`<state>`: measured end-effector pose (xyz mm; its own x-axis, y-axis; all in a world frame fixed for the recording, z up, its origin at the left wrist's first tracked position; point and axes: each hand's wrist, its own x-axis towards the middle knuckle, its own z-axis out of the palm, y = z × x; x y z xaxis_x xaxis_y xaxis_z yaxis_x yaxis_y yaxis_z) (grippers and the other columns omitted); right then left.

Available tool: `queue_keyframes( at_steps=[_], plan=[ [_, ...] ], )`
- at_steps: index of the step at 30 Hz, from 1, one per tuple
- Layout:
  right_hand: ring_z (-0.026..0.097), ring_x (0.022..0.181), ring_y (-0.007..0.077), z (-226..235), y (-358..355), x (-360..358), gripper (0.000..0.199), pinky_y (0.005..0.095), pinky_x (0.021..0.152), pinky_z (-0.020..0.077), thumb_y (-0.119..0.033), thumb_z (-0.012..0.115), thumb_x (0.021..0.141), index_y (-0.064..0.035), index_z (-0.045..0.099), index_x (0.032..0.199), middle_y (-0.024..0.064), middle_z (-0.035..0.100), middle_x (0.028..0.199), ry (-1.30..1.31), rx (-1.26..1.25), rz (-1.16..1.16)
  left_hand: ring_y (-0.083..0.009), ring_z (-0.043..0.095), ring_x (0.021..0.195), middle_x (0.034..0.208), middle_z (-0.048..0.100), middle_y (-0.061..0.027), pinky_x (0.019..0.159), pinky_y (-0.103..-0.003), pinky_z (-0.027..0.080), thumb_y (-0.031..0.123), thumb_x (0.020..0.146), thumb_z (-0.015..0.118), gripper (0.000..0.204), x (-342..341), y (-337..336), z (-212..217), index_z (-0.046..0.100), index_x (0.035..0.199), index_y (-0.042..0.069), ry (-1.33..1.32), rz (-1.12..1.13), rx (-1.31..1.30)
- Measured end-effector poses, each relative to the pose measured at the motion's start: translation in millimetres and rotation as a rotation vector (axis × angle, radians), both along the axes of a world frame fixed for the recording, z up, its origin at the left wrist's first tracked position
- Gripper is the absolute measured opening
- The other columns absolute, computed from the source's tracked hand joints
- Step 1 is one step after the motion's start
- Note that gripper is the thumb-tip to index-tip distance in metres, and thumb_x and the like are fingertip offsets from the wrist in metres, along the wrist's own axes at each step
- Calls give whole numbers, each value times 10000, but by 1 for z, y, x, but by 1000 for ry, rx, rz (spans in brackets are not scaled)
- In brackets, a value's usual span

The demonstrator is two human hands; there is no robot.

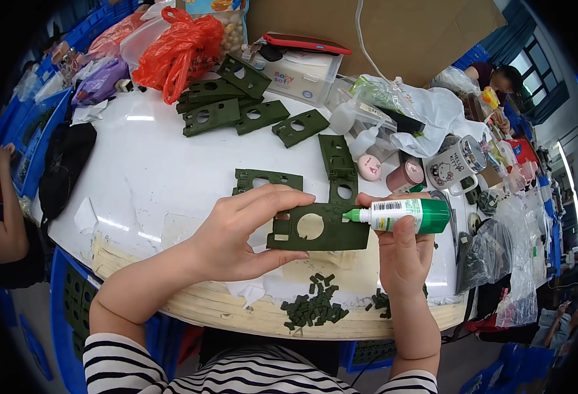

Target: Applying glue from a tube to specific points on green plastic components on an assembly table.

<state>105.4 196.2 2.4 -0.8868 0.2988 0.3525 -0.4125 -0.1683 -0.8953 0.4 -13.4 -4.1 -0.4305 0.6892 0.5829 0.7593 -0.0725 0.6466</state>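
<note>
My left hand (pixel 239 226) pinches the left end of a flat dark green plastic part (pixel 338 233) with a large round hole, held above the table's near edge. In my right hand (pixel 404 259) is a white and green glue bottle (pixel 394 213), lying sideways. Its green nozzle points left and meets the part's upper face, right of the hole; whether it touches cannot be made out. Just beyond lie more green parts (pixel 338 156), one partly hidden by my left hand. A heap of small dark green pieces (pixel 312 307) sits below the held part.
Several green parts (pixel 213 117) are piled at the back of the white table (pixel 144 164). Behind them are a red plastic bag (pixel 184 52) and a clear box (pixel 299 75). A mug (pixel 449 164) and jar (pixel 406 176) stand right; a black bag (pixel 65 167) lies left.
</note>
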Motion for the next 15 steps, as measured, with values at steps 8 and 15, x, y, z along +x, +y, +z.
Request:
queue_keyframes(
  at_steps=[8,15],
  plan=[
    [611,1023,308,1,-2,0,292,424,900,478,-209,580,916,0,453,1077,143,598,983,1,-11,-10,-252,627,891,1060,620,-157,772,-304,513,126,621,837,620,1,-1,0,564,1156,-24,12,5,-1],
    [612,1019,308,1,-2,0,299,425,901,475,-214,585,913,1,454,1073,139,594,973,-14,-13,-19,-253,627,900,1064,619,-158,776,-307,513,129,622,839,618,1,0,0,566,1157,-20,-6,3,-7]
  ],
)
